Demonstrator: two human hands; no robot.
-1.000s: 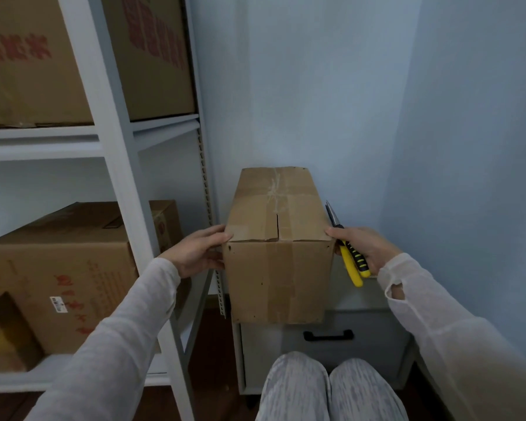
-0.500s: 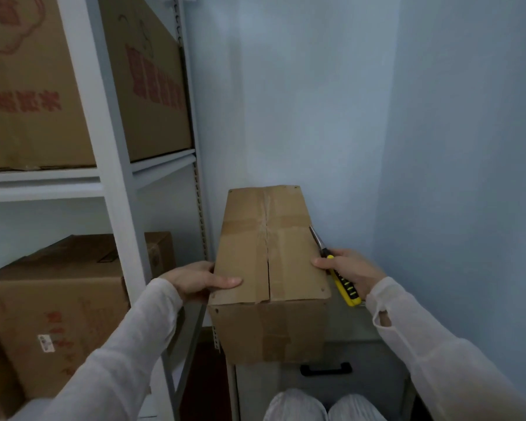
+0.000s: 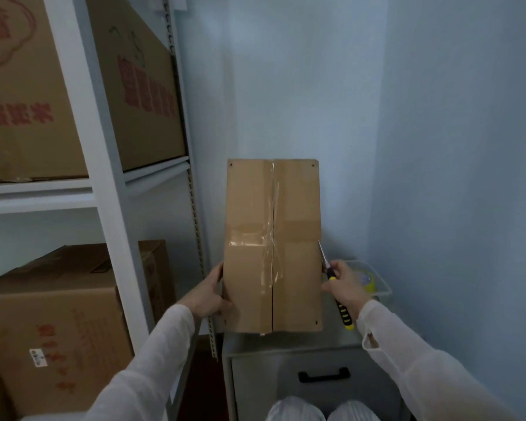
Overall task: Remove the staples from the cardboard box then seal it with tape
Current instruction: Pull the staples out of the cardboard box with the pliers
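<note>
Lengthwise upright on the grey drawer cabinet (image 3: 286,341), the brown cardboard box (image 3: 295,208) stood between both hands: left hand (image 3: 208,294) clasping its left edge, right hand (image 3: 345,288) just right, its grip closed around yellow-handled pliers (image 3: 343,314), nearest the near-right staple (image 3: 316,322).

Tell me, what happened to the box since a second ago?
The cardboard box was tipped toward the person, so only its taped face shows now, its lower edge at the grey cabinet. The left hand still holds its left side; the right hand still holds the yellow-handled tool against its right side.
</note>
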